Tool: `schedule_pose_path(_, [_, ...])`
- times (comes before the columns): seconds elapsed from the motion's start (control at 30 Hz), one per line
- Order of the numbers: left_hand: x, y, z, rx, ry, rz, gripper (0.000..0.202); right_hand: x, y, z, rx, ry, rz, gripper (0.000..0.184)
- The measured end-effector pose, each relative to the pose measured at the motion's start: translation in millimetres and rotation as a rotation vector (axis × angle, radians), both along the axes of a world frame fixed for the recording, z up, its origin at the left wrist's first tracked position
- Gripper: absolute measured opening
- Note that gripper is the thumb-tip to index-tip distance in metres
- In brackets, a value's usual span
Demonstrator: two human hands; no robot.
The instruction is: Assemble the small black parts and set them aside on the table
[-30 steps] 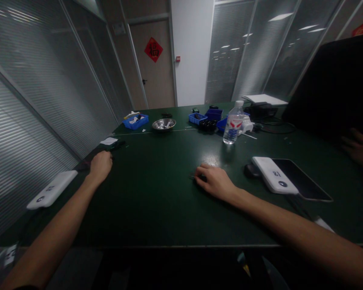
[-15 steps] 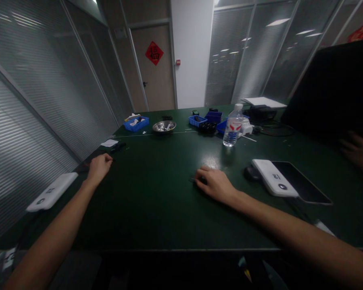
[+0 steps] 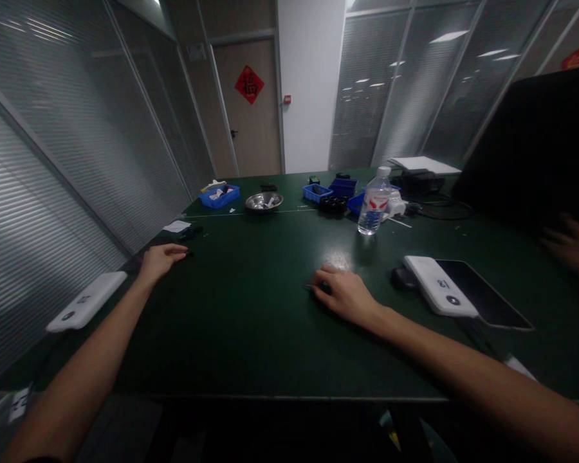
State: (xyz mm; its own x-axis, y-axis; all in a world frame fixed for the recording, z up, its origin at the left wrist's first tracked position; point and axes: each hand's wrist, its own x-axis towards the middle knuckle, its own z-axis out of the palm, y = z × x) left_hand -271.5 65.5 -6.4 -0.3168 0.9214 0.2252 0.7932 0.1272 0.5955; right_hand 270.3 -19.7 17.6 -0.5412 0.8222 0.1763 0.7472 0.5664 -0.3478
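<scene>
My left hand [image 3: 160, 262] is over the left side of the dark green table [image 3: 251, 308], its fingertips pinched on a small dark piece [image 3: 189, 254] too small to name. Just beyond it lie a tangle of black items [image 3: 192, 233] and a white paper [image 3: 176, 226]. My right hand [image 3: 341, 292] rests on the table near the middle, fingers curled and closed. A thin dark sliver [image 3: 308, 286] pokes out from its fingertips; the kind of thing cannot be made out.
White power banks [image 3: 441, 287] [image 3: 87, 300] lie at both sides, the right one against a black tablet [image 3: 485, 292]. A water bottle [image 3: 374, 202], metal bowl [image 3: 264, 202] and blue trays [image 3: 219, 197] stand farther back. Another person's hand [image 3: 572, 244] shows beside a black screen [image 3: 531, 141] at right.
My left hand has shifted slightly right with the small dark piece in its fingertips. My right hand stays put. The view has tilted slightly.
</scene>
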Motion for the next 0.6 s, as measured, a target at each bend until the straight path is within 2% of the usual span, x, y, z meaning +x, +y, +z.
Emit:
schedule_pose_path(0.07, [-2, 3, -1.0, -0.006, 0.021, -0.093, 0.039, 0, 0, 1.1, -0.007, -0.001, -0.001, 0.017])
schedule_pose_path(0.13, [-2, 4, -1.9, -0.019, 0.015, -0.123, 0.045, 0, -1, 1.7, -0.013, -0.002, -0.003, 0.017])
schedule_pose_path(0.2, [-1, 3, -1.9, -0.022, 0.114, -0.139, 0.048, 0, 0, 1.2, -0.015, 0.002, 0.001, 0.017])
schedule_pose_path(0.37, [5, -1, 2.4, 0.044, 0.435, -0.246, 0.029, 0, 1, -3.3, 0.0, 0.006, 0.0, 0.016])
schedule_pose_path(0.6, [22, -3, 9.5, 0.001, 0.627, -0.237, 0.028, 0, 1, -1.2, 0.017, 0.001, 0.003, 0.015])
